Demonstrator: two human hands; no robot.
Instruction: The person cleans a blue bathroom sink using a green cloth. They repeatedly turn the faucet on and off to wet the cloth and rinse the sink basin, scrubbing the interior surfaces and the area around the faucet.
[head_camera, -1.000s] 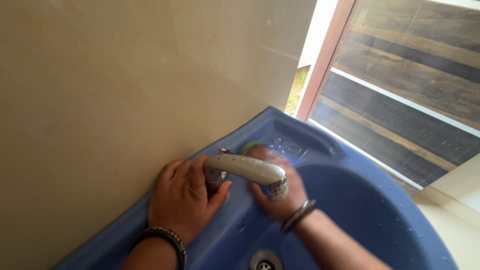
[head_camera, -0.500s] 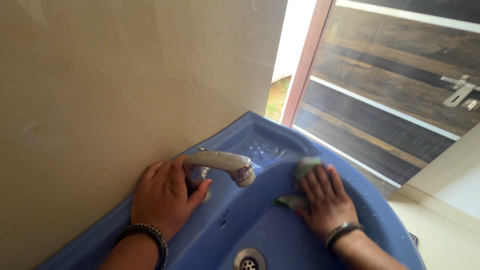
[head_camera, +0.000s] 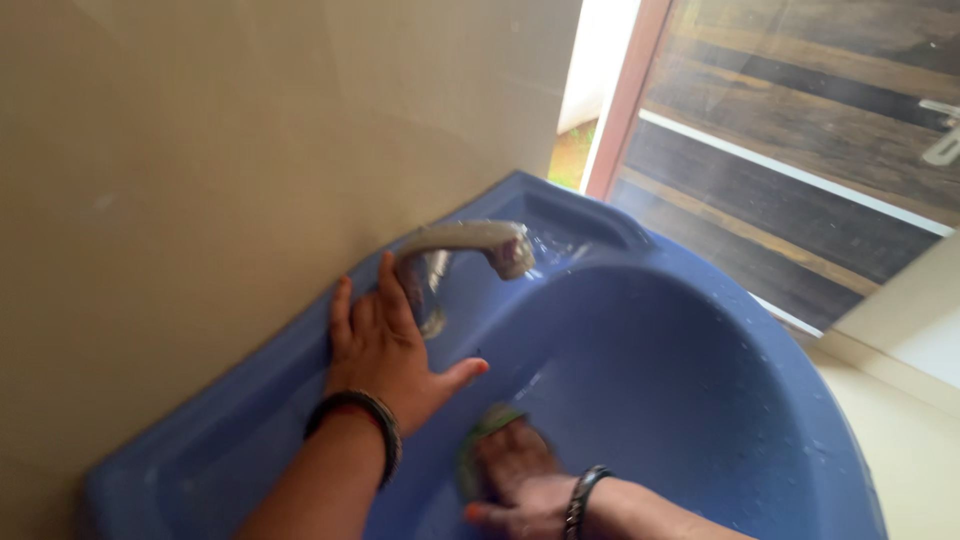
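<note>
- Filling most of the lower view, the blue basin is fixed against a beige wall that covers the 9 to 12 o'clock part of the scene; its bowl is deep and rounded, with small water drops scattered over the inner slope and the rim toward 4 o'clock.
- Inside the bowl, on the near slope at about 6 o'clock, lies the only loose thing in it: a green scrubbing pad, pressed flat against the blue surface.
- At 1 to 3 o'clock stands a window with a reddish frame and dark slats behind streaked glass.
- The grey tap rises from the basin's back ledge at about 12 o'clock of the bowl and arches to the right, its spout hanging over the bowl's upper edge; its surface looks dull and worn.
- The left hand rests palm down on the ledge, just left of the tap's base, at about 9 o'clock of the bowl. Its fingers are spread apart and flat, gripping nothing, the thumb pointing toward the bowl; the fingertips lie near the tap's base. A dark beaded bangle sits on the wrist.
- The right hand is in the bowl at 6 o'clock, laid on top of the green scrubbing pad. It is blurred; the fingers look held together and pressed onto the pad, whose green edge shows around its upper and left side. A metal bangle circles this wrist.
</note>
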